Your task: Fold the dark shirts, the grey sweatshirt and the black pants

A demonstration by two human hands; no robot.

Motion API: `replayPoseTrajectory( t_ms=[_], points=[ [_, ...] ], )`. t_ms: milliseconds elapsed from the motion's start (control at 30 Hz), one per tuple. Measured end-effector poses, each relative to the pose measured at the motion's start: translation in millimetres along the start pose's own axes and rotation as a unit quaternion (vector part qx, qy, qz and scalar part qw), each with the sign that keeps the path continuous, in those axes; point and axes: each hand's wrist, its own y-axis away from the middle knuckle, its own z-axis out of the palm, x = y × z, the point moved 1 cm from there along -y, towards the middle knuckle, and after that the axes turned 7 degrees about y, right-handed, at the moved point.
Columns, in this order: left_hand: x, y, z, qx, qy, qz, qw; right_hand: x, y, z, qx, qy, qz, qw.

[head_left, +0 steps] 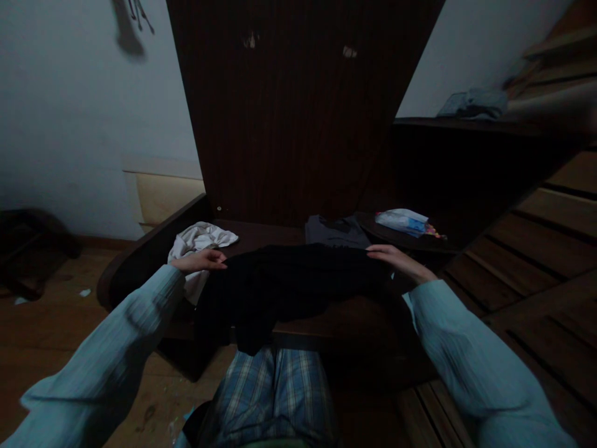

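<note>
A black garment (289,274) stretches between my two hands over the dark wooden bench, its lower part hanging past the front edge. My left hand (201,261) pinches its left end. At the opposite end my right hand (396,258) grips the cloth with fingers pressed together. The garment's exact kind is hard to make out in the dim light. A crumpled white cloth (203,236) lies right behind my left hand. Beyond the black cloth rests a grey folded shirt (333,230) with dark lettering.
The dark bench (354,323) has a raised left arm (153,249) and a tall back panel (298,124). A white and blue plastic package (403,222) lies at the right. Light cloth (476,102) sits on the upper shelf. Wooden slats (536,249) stand along the right.
</note>
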Motion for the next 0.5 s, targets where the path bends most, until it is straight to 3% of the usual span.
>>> replayPoseTrajectory(
  t_ms=[100, 300, 433, 500],
  points=[
    [8, 2, -5, 0.039, -0.009, 0.034, 0.999, 1, -1, -2, -0.013, 0.03, -0.019, 0.999],
    [33, 15, -15, 0.041, -0.076, 0.046, 0.995, -3, -7, -5, 0.129, 0.077, -0.063, 0.987],
    [39, 20, -15, 0.026, -0.091, 0.031, 0.995, -2, -12, -5, 0.132, 0.067, -0.061, 0.987],
    [38, 16, -10, 0.06, -0.049, 0.018, 0.997, 0, -15, 1, 0.126, 0.046, -0.05, 0.99]
  ],
)
